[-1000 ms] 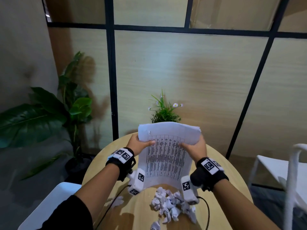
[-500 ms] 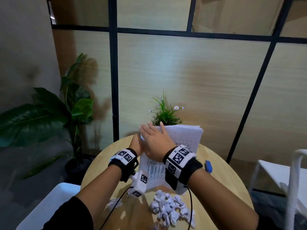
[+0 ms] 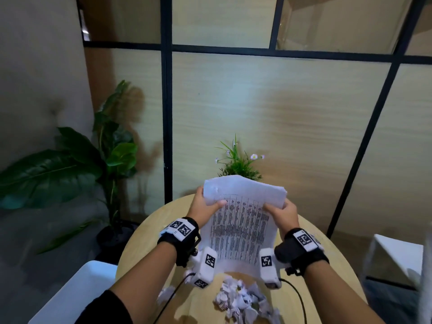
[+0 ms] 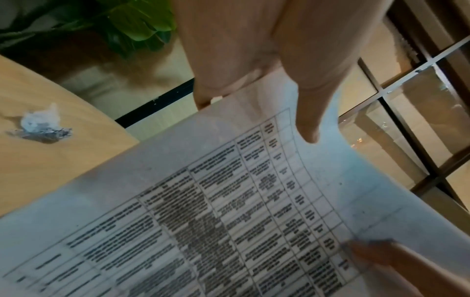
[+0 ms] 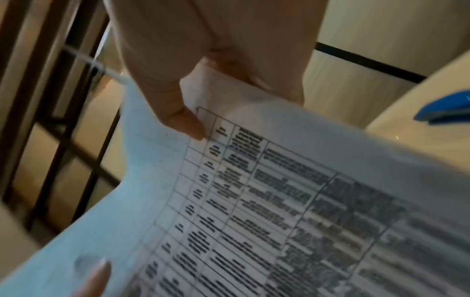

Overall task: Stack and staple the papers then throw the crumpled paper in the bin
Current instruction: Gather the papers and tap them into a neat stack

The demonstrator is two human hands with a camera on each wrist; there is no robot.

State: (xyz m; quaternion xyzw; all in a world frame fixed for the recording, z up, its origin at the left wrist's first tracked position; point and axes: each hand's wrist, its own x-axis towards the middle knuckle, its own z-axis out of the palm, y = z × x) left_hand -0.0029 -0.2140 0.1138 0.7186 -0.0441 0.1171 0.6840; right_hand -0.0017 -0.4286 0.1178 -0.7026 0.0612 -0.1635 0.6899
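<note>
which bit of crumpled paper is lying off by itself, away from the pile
The small crumpled scrap on the left side of the table, below the left hand. It lies alone on bare wood, while the other crumpled papers are heaped together nearer the middle.

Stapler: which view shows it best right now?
The right wrist view. The blue stapler lies on the table at the frame's right edge, partly cut off, beyond the papers. The head and left wrist views show none of it.

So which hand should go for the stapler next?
Right, probably. The stapler lies on the table beside the right hand; the left hand can keep gripping the papers.
</note>
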